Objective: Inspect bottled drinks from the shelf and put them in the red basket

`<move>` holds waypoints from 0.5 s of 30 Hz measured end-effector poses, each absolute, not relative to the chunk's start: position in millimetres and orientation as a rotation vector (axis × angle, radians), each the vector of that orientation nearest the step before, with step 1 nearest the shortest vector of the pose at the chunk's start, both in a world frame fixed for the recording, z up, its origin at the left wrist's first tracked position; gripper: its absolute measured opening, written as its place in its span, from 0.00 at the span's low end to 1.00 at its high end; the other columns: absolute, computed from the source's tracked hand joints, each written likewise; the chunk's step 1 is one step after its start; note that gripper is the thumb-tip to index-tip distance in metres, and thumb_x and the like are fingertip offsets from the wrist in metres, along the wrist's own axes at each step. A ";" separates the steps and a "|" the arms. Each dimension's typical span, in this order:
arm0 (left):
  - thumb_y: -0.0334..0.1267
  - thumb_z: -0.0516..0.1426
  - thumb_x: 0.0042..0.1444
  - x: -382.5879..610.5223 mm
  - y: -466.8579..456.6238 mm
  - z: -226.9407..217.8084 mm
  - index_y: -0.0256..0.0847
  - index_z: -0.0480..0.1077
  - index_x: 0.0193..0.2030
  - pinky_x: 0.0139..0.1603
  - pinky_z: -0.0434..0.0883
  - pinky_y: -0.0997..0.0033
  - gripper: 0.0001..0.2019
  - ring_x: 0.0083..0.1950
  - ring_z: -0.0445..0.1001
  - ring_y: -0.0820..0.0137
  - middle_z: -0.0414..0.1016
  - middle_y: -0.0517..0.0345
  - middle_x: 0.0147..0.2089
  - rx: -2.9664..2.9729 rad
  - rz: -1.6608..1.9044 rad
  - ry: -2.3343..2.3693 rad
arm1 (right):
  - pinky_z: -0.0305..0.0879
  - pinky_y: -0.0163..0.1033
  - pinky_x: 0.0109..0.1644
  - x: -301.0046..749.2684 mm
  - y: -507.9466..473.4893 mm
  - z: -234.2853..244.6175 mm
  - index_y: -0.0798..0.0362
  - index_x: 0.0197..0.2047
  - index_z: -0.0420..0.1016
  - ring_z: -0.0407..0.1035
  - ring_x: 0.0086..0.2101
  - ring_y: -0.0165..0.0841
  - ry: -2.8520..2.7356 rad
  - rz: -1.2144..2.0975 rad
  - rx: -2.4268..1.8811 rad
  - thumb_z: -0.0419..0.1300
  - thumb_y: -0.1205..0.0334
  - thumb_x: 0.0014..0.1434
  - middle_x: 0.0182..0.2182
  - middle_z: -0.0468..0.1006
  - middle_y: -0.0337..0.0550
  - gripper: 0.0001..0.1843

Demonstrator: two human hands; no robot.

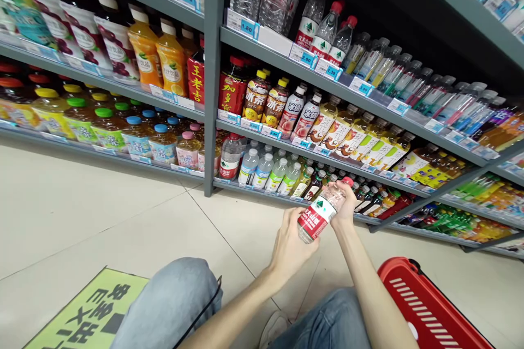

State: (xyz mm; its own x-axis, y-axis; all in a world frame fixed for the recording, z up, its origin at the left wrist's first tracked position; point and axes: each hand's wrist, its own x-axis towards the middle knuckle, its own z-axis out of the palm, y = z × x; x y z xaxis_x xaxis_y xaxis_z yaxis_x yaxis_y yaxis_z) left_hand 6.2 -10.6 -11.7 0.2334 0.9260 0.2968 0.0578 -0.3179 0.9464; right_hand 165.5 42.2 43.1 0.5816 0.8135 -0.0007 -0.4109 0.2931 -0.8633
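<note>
1. Out from the front edge of the bottom shelf (254, 190): Nongfu Spring water bottle (318, 217), tilted.
2. Left hand (291, 245): wrapped round its lower end.
3. Right hand (345, 206): gripping upper end, by red cap (347, 181).

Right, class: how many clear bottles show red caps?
5: one held bottle, in left hand and right hand; three bottles on an upper shelf; one bottom-shelf bottle. More may be hidden behind.
</note>
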 end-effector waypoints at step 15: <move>0.31 0.65 0.45 3.3 -18.8 -8.9 0.43 0.62 0.60 0.47 0.76 0.63 0.34 0.48 0.75 0.62 0.71 0.50 0.53 1.424 1.155 0.727 | 0.72 0.41 0.38 164.7 28.5 65.4 0.48 0.31 0.70 0.72 0.29 0.33 -0.700 1.095 -0.703 0.63 0.52 0.52 0.27 0.73 0.36 0.10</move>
